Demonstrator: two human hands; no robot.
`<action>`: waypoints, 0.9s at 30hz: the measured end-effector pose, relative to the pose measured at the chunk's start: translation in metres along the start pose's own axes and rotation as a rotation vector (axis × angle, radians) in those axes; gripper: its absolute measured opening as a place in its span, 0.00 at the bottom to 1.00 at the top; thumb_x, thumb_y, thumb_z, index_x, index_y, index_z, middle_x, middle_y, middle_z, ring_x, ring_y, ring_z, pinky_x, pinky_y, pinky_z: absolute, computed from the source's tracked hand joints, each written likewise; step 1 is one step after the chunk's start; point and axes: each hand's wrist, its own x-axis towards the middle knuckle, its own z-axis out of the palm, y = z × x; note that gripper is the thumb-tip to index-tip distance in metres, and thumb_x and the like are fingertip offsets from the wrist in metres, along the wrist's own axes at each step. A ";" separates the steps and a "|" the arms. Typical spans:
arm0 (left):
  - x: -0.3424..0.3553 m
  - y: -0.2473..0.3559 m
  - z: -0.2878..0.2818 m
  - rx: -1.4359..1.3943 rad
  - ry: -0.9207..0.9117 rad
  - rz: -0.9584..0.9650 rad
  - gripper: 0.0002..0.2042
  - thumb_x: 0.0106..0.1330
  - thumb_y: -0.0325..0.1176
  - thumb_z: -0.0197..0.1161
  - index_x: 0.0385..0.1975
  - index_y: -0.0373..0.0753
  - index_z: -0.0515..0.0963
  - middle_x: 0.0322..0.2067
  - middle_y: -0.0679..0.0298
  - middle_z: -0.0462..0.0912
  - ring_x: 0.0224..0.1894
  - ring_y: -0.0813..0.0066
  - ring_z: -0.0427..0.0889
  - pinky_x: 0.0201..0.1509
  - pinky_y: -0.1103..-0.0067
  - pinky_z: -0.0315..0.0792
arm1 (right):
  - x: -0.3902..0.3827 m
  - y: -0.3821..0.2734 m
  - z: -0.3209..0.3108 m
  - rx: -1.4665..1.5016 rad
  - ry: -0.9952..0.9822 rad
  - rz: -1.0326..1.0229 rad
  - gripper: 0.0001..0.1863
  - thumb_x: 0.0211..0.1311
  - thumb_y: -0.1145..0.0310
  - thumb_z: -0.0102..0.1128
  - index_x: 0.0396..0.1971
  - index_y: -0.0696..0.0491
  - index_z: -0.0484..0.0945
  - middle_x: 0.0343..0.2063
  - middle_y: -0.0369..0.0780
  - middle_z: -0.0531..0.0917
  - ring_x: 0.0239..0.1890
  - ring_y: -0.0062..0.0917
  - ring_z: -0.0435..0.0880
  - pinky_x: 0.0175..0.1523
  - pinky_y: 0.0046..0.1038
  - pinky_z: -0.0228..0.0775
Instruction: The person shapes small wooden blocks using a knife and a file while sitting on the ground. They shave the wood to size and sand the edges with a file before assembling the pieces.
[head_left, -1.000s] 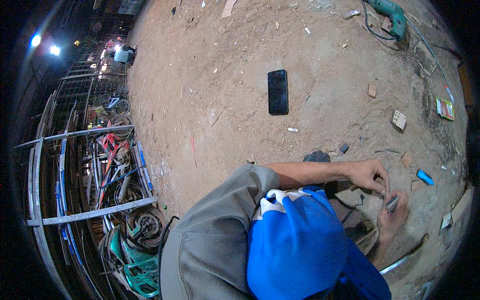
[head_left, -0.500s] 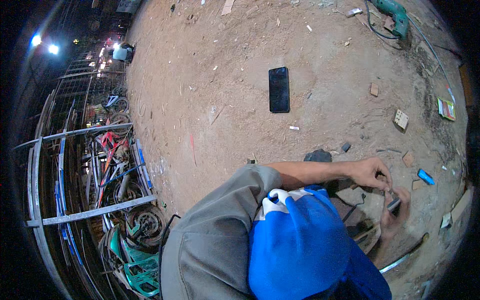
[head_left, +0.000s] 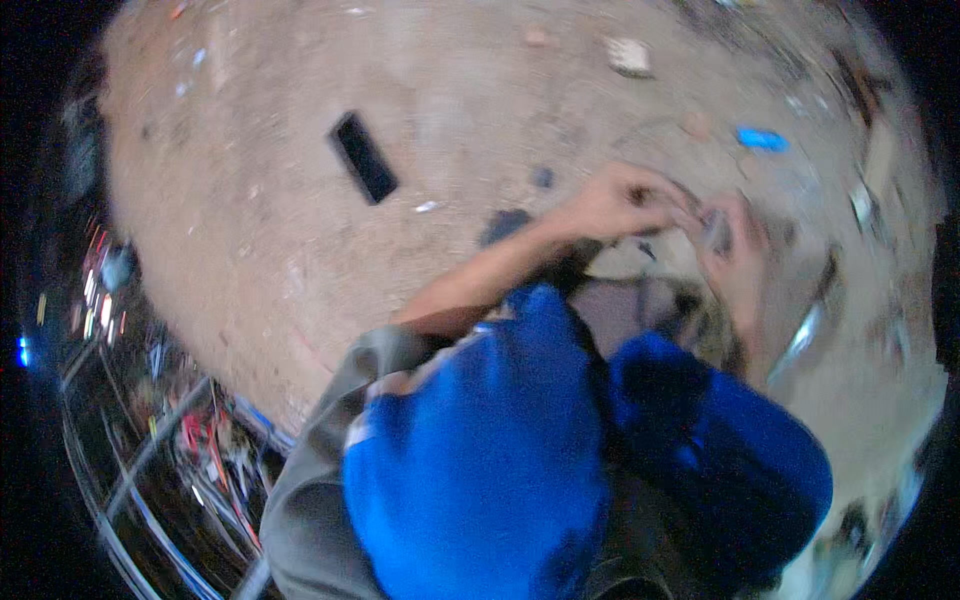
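Both of my hands meet in front of my right knee, blurred by motion. My left hand (head_left: 635,205) reaches across with thumb and fingers pinched together; whatever lies between its fingertips is too small and smeared to name. Those fingertips come up to my right hand (head_left: 740,250), whose fingers are curled round a small grey piece (head_left: 715,232) with a metallic look. Beneath the hands, a pale flat patch and a dark thin thing (head_left: 648,248) show near my feet, unclear. Blue cloth covers my body and right knee.
A black phone (head_left: 363,158) lies on the dirt floor at the left. Around the hands are a dark lump (head_left: 507,227), a bright blue object (head_left: 762,139), a pale block (head_left: 629,58) and a shiny strip (head_left: 803,335). Metal railing (head_left: 160,440) stands at the lower left.
My view has turned and shifted right, so the phone and floor objects appear farther left and tilted. The hands stay together, with the grey piece still in the right one.
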 end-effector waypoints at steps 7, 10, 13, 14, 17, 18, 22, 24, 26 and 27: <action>0.001 -0.001 0.000 0.101 0.128 -0.030 0.06 0.68 0.29 0.68 0.40 0.34 0.86 0.27 0.70 0.84 0.29 0.86 0.77 0.33 0.84 0.73 | 0.002 0.032 -0.016 0.340 0.227 -0.298 0.38 0.48 0.58 0.82 0.55 0.54 0.68 0.42 0.44 0.81 0.43 0.33 0.83 0.49 0.35 0.76; 0.000 -0.009 -0.001 0.118 0.150 0.021 0.06 0.68 0.29 0.69 0.40 0.35 0.86 0.26 0.72 0.83 0.27 0.88 0.75 0.31 0.84 0.71 | 0.001 0.024 -0.010 0.437 0.346 -0.404 0.35 0.43 0.70 0.82 0.53 0.56 0.73 0.46 0.46 0.81 0.49 0.35 0.83 0.53 0.34 0.76; -0.007 -0.008 -0.003 0.083 0.169 0.027 0.06 0.67 0.30 0.70 0.40 0.35 0.87 0.28 0.71 0.84 0.29 0.87 0.76 0.32 0.84 0.72 | -0.011 0.016 -0.005 0.353 0.361 -0.385 0.31 0.40 0.77 0.81 0.50 0.56 0.80 0.49 0.46 0.83 0.50 0.35 0.85 0.51 0.32 0.78; -0.009 -0.011 -0.006 0.110 0.159 0.015 0.06 0.68 0.29 0.69 0.40 0.35 0.86 0.32 0.69 0.86 0.32 0.85 0.79 0.36 0.83 0.74 | -0.014 0.013 -0.002 0.415 0.337 -0.358 0.30 0.41 0.76 0.80 0.50 0.54 0.82 0.49 0.45 0.83 0.50 0.35 0.85 0.53 0.32 0.78; -0.008 -0.016 -0.009 0.149 0.137 0.044 0.06 0.69 0.28 0.68 0.41 0.35 0.85 0.36 0.66 0.87 0.34 0.82 0.82 0.40 0.81 0.77 | -0.015 0.009 0.006 0.472 0.304 -0.336 0.28 0.41 0.74 0.79 0.49 0.52 0.85 0.47 0.42 0.84 0.49 0.35 0.85 0.53 0.34 0.78; -0.009 -0.016 -0.011 0.163 0.121 0.048 0.06 0.69 0.28 0.68 0.41 0.35 0.85 0.36 0.65 0.87 0.34 0.82 0.82 0.40 0.81 0.77 | -0.014 0.008 0.005 0.416 0.303 -0.367 0.29 0.40 0.75 0.79 0.49 0.53 0.85 0.48 0.43 0.84 0.49 0.34 0.85 0.52 0.32 0.79; -0.011 -0.007 -0.007 0.172 0.079 0.015 0.07 0.68 0.29 0.68 0.42 0.35 0.85 0.36 0.65 0.87 0.35 0.83 0.82 0.39 0.81 0.77 | -0.015 0.005 0.001 0.334 0.248 -0.355 0.30 0.41 0.75 0.79 0.51 0.52 0.86 0.47 0.42 0.85 0.48 0.33 0.86 0.50 0.30 0.81; -0.006 -0.009 -0.005 0.185 0.023 0.091 0.08 0.67 0.29 0.69 0.43 0.35 0.86 0.37 0.65 0.88 0.35 0.83 0.82 0.40 0.82 0.77 | -0.017 0.008 0.000 0.342 0.220 -0.312 0.30 0.41 0.74 0.80 0.51 0.52 0.86 0.47 0.42 0.85 0.47 0.33 0.86 0.50 0.31 0.81; -0.004 -0.012 -0.004 0.206 0.015 0.124 0.08 0.67 0.28 0.69 0.43 0.35 0.86 0.38 0.65 0.88 0.35 0.83 0.83 0.40 0.82 0.77 | -0.018 0.009 0.005 0.421 0.161 -0.272 0.26 0.45 0.68 0.79 0.50 0.47 0.86 0.47 0.40 0.85 0.49 0.34 0.85 0.55 0.33 0.78; -0.005 -0.014 -0.005 0.232 0.013 0.161 0.08 0.67 0.28 0.68 0.43 0.35 0.86 0.38 0.65 0.88 0.36 0.83 0.83 0.41 0.82 0.77 | -0.018 0.008 0.007 0.428 0.159 -0.269 0.26 0.45 0.68 0.79 0.50 0.47 0.86 0.47 0.40 0.85 0.49 0.34 0.85 0.55 0.33 0.78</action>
